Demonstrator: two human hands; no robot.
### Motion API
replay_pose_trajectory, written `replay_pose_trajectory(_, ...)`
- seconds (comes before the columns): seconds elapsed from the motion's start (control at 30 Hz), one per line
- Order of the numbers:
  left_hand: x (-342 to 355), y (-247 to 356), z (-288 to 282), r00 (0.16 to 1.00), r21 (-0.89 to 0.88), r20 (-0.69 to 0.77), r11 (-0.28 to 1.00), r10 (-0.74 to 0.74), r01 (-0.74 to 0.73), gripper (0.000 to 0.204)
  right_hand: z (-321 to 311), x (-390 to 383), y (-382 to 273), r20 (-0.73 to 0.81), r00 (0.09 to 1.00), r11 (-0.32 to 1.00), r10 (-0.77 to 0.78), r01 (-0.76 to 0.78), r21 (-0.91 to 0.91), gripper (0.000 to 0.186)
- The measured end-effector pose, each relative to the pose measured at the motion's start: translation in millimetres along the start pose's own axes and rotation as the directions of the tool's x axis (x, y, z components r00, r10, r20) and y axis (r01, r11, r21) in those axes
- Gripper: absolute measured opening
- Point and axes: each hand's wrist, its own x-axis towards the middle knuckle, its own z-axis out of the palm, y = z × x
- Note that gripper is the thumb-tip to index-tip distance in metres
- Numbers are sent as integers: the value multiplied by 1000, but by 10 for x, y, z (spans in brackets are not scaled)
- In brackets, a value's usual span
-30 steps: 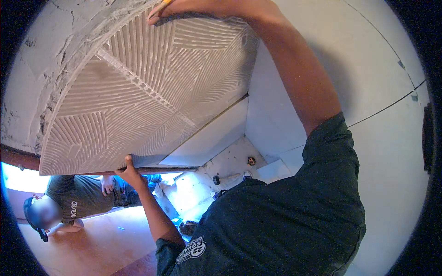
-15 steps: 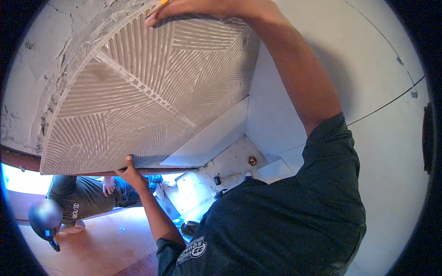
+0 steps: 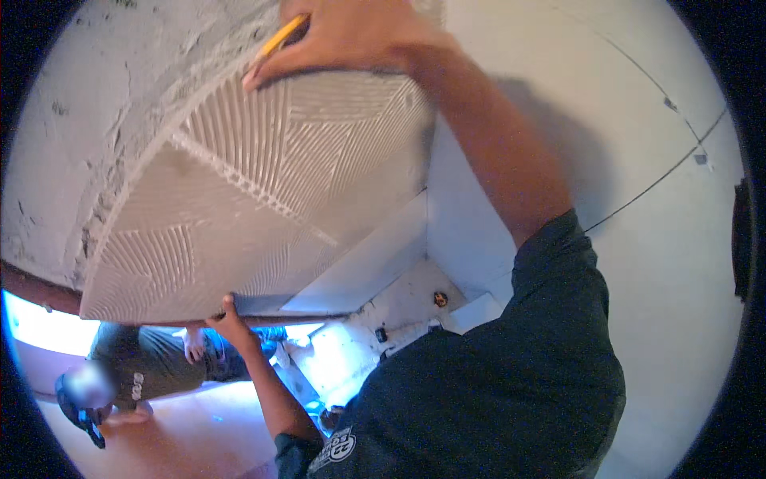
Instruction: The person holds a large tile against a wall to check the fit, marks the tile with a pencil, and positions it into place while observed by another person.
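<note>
A large panel (image 3: 239, 231) coated with combed grey adhesive fills the upper middle of the view. My right hand (image 3: 339, 40) grips its upper edge, fingers curled around a yellow object (image 3: 279, 36), too hidden to identify. Down at the lower edge, my left hand (image 3: 231, 323) grips the panel with thumb on the coated face.
Rough plaster wall (image 3: 72, 112) borders the panel's left; pale tiled wall (image 3: 654, 255) lies right. Below are a smooth white tile (image 3: 351, 263), littered floor (image 3: 399, 287) and small round object (image 3: 440, 298). A person (image 3: 159, 363) in dark shirt and cap is beside a bright opening (image 3: 44, 319).
The view has shifted, so panel, walls and floor sit lower in the picture. My right hand shows more fully, with more of the yellow object visible. Both hands remain on the panel.
</note>
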Motion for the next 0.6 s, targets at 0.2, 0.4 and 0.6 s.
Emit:
replay_pose_trajectory(0.2, 80, -97, -97, 997, -79, 46, 995, 62, -59, 77, 272, 11, 107, -220, 965, 982, -145, 114, -148, 71)
replay_pose_trajectory(0.4, 91, -119, -80, 999, -111, 33, 994, 29, -25, 73, 227, -167, 97, -487, 853, 978, -186, 114, -174, 60)
replay_pose_trajectory(0.6, 21, -164, -212, 994, -66, 45, 993, -97, 100, 57, 338, -719, -262, -592, 805, 933, 37, 185, 309, 44)
